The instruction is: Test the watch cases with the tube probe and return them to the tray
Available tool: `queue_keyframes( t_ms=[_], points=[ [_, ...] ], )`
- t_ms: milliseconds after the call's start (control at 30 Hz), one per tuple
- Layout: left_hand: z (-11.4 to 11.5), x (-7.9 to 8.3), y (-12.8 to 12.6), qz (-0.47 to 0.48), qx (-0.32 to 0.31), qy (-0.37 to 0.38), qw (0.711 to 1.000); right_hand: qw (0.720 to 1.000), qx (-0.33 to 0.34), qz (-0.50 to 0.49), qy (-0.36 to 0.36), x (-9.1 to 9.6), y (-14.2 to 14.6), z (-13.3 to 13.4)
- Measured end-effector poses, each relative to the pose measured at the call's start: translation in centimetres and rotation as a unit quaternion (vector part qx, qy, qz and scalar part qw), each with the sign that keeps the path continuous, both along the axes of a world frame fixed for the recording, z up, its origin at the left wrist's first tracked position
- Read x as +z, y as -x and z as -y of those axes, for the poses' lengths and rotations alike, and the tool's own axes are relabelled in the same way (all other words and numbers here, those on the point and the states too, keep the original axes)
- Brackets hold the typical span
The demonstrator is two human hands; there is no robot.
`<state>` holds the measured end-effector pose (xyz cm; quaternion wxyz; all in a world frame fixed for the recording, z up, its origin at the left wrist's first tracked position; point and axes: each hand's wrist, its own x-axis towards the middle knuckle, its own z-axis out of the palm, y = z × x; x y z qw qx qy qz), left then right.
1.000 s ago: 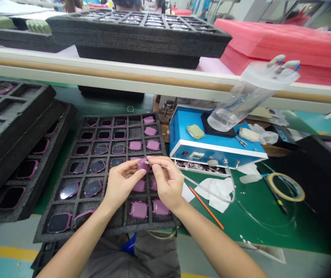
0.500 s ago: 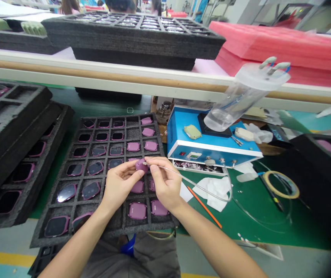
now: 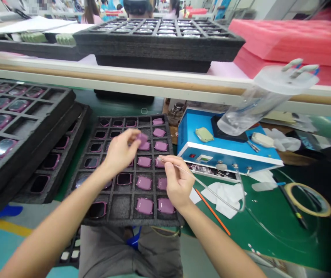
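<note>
Moved away from the clear flexible tube [image 3: 244, 197] since the earlier frame, the left hand [image 3: 122, 150] is now seen in the head view toward 12 o'clock over the black foam tray [image 3: 120, 206]. One squarish purple watch-like case [image 3: 142, 139] is pinched between its thumb and fingers, above the tray's far half. The tube's tip, pinched in the right hand [image 3: 179, 179], is left apart from that case, so work between the two seems to have been broken off. Ten more purple cases [image 3: 144, 182] are counted in the tray's two columns at 3 o'clock: six and four. At the right hand's 2 o'clock, one blue-and-white box [image 3: 229, 159] is topped by one pale green case [image 3: 204, 134] and one cream case [image 3: 262, 139]; one thin orange stick [image 3: 212, 211] is laid at 4 o'clock.
</note>
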<state>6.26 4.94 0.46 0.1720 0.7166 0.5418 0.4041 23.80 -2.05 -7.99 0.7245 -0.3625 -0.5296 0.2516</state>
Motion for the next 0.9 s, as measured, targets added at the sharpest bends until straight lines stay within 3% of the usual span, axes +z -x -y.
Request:
queue_keyframes(
  t_ms=[133,233,333,433,567,633,700,800,900],
  points=[
    [-7.3,1.6,-0.6,-0.126,-0.064,0.021,0.990,0.999,0.028,0.000,0.025,-0.3,0.2,-0.2],
    [-9.2,1.8,-1.5,-0.149,-0.100,0.054,0.982,0.999,0.027,0.004,0.041,-0.4,0.0,-0.2],
    [-7.0,1.7,-0.6,-0.165,-0.092,0.067,0.980,0.999,0.023,0.012,0.047,-0.4,-0.3,0.0],
    [-1.3,1.4,1.8,-0.188,-0.077,0.076,0.976,0.999,0.019,0.007,0.044,-0.5,-0.4,0.2],
    [7.4,-1.0,4.6,-0.248,-0.099,0.069,0.961,0.998,0.022,0.019,0.052,-0.8,-0.2,0.2],
    [9.8,-2.6,5.2,-0.279,-0.098,0.050,0.954,0.998,0.023,0.025,0.051,-0.9,-0.1,0.3],
    [10.4,-3.5,5.3,-0.294,-0.090,0.039,0.951,0.998,0.020,0.026,0.051,-0.8,-0.1,0.4],
    [9.1,-3.2,4.6,-0.258,-0.064,0.039,0.963,0.999,0.012,0.009,0.050,-0.4,0.0,0.6],
    [7.4,-2.5,2.6,-0.068,-0.034,0.080,0.994,0.999,-0.001,0.007,0.034,-0.1,0.1,0.6]
  ],
)
